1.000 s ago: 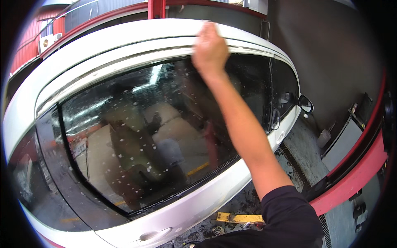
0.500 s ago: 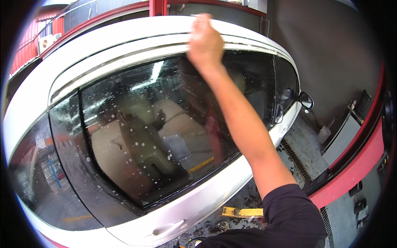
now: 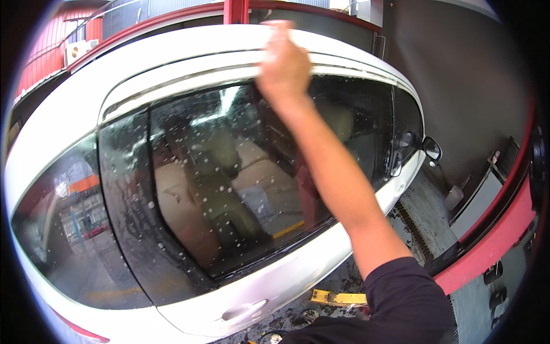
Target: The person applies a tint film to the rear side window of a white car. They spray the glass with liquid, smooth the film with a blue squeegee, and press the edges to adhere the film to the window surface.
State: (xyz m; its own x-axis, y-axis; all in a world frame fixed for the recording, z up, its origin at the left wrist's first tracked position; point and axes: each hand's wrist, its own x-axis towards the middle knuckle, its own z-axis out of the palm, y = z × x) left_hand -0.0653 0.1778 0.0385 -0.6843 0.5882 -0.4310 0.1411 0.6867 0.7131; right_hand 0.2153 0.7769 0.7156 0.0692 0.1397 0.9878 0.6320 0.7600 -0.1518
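Note:
My right hand is raised in front of the white car's roof edge, at the end of my outstretched right arm. Its fingers look closed and a little blurred. Whatever they may hold is hidden; I cannot make it out. Below the hand, the dark rear side window is spotted with water drops and white flecks. Through the glass, beige seats show. Under the window sits the white door handle. My left hand is out of the picture.
A red post or beam stands close on my right. Below the door lies a yellow metal arm over the wet floor. Farther right are the side mirror, a floor drain grate and a white bucket.
The view has shifted left, so the car appears farther right, with more of its rear showing. My right hand stays at nearly the same place in the picture, still closed.

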